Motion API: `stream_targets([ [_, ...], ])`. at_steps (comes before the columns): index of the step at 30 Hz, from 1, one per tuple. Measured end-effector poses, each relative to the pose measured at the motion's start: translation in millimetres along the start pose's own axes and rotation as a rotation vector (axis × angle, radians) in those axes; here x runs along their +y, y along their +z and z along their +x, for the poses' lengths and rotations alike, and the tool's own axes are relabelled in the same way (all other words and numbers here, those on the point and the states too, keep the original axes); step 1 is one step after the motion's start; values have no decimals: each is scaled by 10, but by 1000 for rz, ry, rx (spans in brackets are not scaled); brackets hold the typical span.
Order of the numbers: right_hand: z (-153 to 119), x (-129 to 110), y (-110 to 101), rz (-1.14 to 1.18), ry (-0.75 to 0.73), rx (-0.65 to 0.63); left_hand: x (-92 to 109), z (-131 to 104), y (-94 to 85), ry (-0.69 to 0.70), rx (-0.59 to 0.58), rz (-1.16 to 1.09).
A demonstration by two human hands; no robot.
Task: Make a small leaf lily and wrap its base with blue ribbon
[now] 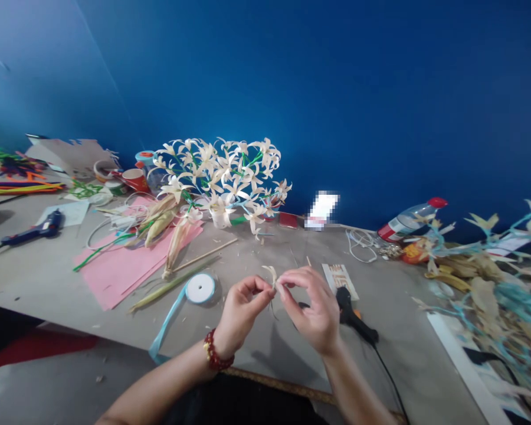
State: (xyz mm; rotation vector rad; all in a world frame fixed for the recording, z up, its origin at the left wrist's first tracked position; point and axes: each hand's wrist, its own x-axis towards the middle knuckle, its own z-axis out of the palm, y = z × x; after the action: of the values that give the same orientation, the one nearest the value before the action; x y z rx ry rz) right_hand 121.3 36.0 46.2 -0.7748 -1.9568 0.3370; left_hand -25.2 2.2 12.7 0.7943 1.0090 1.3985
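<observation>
Near the table's front middle, my left hand [243,307] pinches the base of a small pale flower [271,273] between thumb and fingertips. My right hand [312,304] meets it from the other side, thumb and forefinger closed on the same flower's edge. The flower's pale petals stick up above the fingertips, and a thin dark stem hangs below them. A red bead bracelet [219,351] is round my left wrist. Left of my hands lies a roll of light blue ribbon [200,288] with its tail unrolled over the table edge. Behind stands a bunch of white flowers [230,168] in a small pot.
Pink paper sheets [106,274] and corn husks [161,227] lie at left, with a blue glue gun [33,230] farther left. A black glue gun [356,319] is beside my right hand. A bottle [409,220] and more husk flowers [482,295] occupy the right.
</observation>
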Motion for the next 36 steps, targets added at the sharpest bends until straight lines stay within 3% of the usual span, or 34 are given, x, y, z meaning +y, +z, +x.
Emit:
stream_targets([
  [12,-28,17,43,-69,-39,47,-9,10,8,-5,-4,-16],
  [22,-104,-18,37,-74,33,96,-35,13,-21,30,7,35],
  [36,-89,-24,38,-83,80,44,-65,4,-48,62,-12,74],
])
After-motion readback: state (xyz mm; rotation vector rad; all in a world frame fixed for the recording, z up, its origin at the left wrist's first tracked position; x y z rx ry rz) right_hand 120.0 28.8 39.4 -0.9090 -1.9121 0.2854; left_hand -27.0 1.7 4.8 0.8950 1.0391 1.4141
